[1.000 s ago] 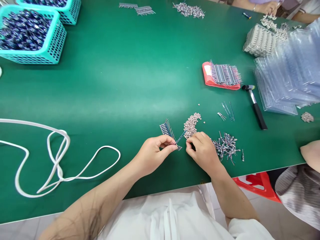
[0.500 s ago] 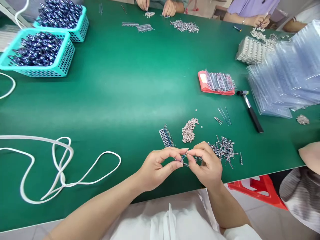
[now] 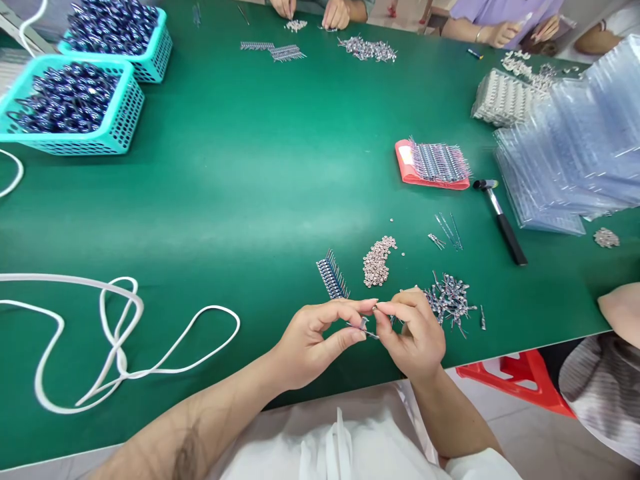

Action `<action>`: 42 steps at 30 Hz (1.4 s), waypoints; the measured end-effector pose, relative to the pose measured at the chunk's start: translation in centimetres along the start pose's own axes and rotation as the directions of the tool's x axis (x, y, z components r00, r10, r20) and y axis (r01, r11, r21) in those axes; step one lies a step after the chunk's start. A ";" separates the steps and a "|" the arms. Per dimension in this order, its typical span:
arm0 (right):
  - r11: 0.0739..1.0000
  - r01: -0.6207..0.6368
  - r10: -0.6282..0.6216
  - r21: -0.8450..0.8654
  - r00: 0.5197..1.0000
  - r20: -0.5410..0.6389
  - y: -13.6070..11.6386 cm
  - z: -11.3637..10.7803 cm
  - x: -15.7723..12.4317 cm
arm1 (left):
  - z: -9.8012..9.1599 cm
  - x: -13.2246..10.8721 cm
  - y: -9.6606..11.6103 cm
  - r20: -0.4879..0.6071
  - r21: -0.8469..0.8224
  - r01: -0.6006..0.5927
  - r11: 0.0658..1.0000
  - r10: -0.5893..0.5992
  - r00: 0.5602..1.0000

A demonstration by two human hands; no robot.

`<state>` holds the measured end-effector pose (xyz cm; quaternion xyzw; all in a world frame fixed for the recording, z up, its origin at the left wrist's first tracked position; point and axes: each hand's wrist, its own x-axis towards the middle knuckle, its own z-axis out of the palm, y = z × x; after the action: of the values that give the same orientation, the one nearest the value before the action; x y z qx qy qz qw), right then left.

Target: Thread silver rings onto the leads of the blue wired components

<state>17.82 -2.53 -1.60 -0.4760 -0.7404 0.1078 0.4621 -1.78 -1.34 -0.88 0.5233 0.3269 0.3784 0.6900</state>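
My left hand (image 3: 320,339) is closed in a loose pinch on a thin metal part (image 3: 371,333) with a narrow, pin-like end. Its fingertips meet those of my right hand (image 3: 414,333), which pinches something tiny and mostly hidden. Just beyond my left fingers lies a row of blue-grey pins (image 3: 332,275) lined up side by side. A heap of small round beige pieces (image 3: 377,263) lies beyond both hands. Beside my right hand, a loose pile of small metal pins (image 3: 449,299) is partly covered by it.
A hammer (image 3: 505,223) lies right, near stacked clear plastic trays (image 3: 565,153) and a red pad (image 3: 406,170) bearing pins. White cord (image 3: 120,347) loops at left, below turquoise baskets (image 3: 117,130) of dark glossy pieces. Co-workers' hands (image 3: 337,13) are across the table.
My fingertips have shifted slightly around the small parts, and the thin metal part has tilted in my left hand. The hands of a person at upper right have moved apart.
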 end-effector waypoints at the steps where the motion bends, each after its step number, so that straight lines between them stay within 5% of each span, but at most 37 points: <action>1: 1.000 0.004 -0.004 -0.005 1.000 -0.004 0.0 0.0 0.0 | 0.0 0.0 -0.1 0.006 -0.033 0.019 0.999 -0.019 1.000; 13: 1.000 0.023 -0.024 -0.014 0.999 -0.035 0.0 -0.2 -0.2 | 0.0 0.7 0.2 0.040 -0.360 0.126 0.925 -0.119 0.992; 25: 0.994 0.066 -0.068 -0.084 0.997 -0.021 0.0 -0.3 0.1 | 0.1 0.4 0.1 0.023 -0.213 0.105 0.971 -0.102 0.995; 31: 0.980 0.143 -0.141 -0.140 0.990 0.019 0.3 -0.3 0.2 | -0.1 0.5 0.4 0.024 -0.274 0.153 0.950 -0.152 0.988; 42: 0.990 0.082 -0.078 -0.117 0.996 0.039 0.3 -0.1 0.1 | -0.1 0.7 1.0 0.034 -0.334 0.226 0.915 -0.228 0.973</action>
<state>18.10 -2.35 -1.69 -0.4706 -0.7718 0.0532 0.4242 -1.72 -0.47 0.04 0.3554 0.3183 0.3474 0.8073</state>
